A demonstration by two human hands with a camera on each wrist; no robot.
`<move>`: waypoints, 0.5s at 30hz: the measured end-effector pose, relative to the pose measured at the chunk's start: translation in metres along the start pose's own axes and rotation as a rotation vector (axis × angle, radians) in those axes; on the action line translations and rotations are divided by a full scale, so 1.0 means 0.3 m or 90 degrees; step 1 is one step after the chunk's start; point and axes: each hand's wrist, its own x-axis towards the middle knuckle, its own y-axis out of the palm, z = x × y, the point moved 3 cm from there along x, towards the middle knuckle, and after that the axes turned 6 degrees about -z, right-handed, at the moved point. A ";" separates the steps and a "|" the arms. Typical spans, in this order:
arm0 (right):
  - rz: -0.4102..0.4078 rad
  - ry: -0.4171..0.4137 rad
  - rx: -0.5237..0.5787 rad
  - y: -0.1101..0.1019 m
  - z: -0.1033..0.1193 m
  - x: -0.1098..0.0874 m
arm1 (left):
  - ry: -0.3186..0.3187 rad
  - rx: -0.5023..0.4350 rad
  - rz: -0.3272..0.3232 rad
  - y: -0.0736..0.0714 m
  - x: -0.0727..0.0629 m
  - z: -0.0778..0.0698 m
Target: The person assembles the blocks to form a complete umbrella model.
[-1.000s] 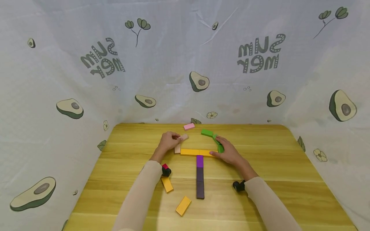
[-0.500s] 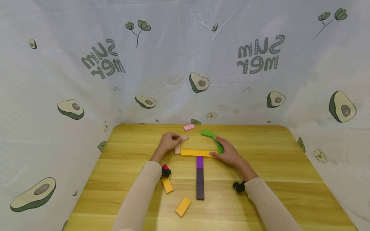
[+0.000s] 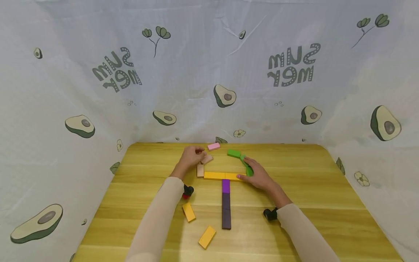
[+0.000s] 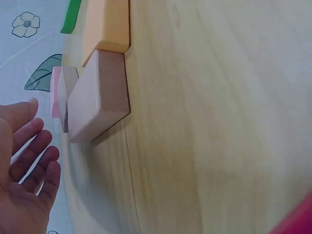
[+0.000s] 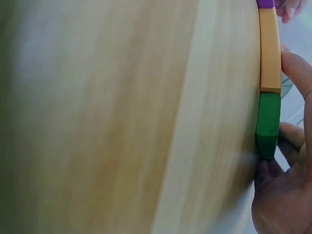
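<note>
In the head view my left hand (image 3: pixel 192 156) hovers beside a tilted pale beige block (image 3: pixel 207 159). The left wrist view shows its fingers relaxed and apart from the blocks. A second beige block (image 3: pixel 200 171) stands at the left end of a row of two yellow blocks (image 3: pixel 214 175). My right hand (image 3: pixel 258 175) rests at the row's right end, thumb on the yellow block (image 5: pixel 270 53) and fingers along the green blocks (image 5: pixel 268 117). Those green blocks curve up to a far green block (image 3: pixel 234 153). Below the row runs a purple block (image 3: pixel 226 186), then two dark blocks (image 3: pixel 226 209).
A pink block (image 3: pixel 214 146) lies near the table's back edge. Two loose yellow blocks (image 3: pixel 188 212) lie toward the front. A red block (image 4: pixel 297 219) is partly hidden by the left wrist. A printed cloth (image 3: pixel 196 72) hangs behind and beside the wooden table (image 3: pixel 294 163).
My left hand has let go of the tilted beige block and lifted slightly away from it. More of that block shows now. My right hand has stayed in place.
</note>
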 end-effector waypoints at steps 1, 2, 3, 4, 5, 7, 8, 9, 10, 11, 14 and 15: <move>-0.001 -0.001 0.002 0.000 0.000 -0.002 | 0.009 0.005 -0.002 0.003 0.007 -0.002; -0.003 -0.002 0.001 0.001 0.000 -0.003 | 0.019 0.010 -0.005 0.006 0.013 -0.005; -0.005 -0.003 0.000 0.001 0.000 -0.005 | 0.031 0.015 -0.008 0.011 0.020 -0.008; -0.006 0.000 0.004 0.001 -0.001 -0.005 | 0.042 0.017 -0.011 0.015 0.027 -0.011; -0.008 -0.002 0.004 0.001 -0.003 -0.006 | 0.052 0.019 -0.011 0.019 0.032 -0.016; -0.011 -0.004 0.003 0.003 -0.006 -0.008 | 0.070 0.022 -0.009 0.028 0.041 -0.025; -0.012 -0.005 0.002 0.004 -0.007 -0.009 | 0.074 0.029 -0.004 0.033 0.044 -0.029; -0.013 -0.006 0.003 0.005 -0.007 -0.009 | 0.076 0.034 0.002 0.038 0.047 -0.033; -0.013 -0.007 0.002 0.006 -0.008 -0.009 | 0.077 0.040 0.010 0.042 0.048 -0.037; -0.014 -0.009 0.003 0.006 -0.009 -0.009 | 0.078 0.054 0.022 0.047 0.049 -0.040; -0.014 -0.013 0.004 0.005 -0.008 -0.006 | 0.082 0.095 0.055 0.058 0.048 -0.043; -0.014 -0.015 0.004 0.004 -0.007 -0.005 | 0.084 0.104 0.062 0.061 0.048 -0.042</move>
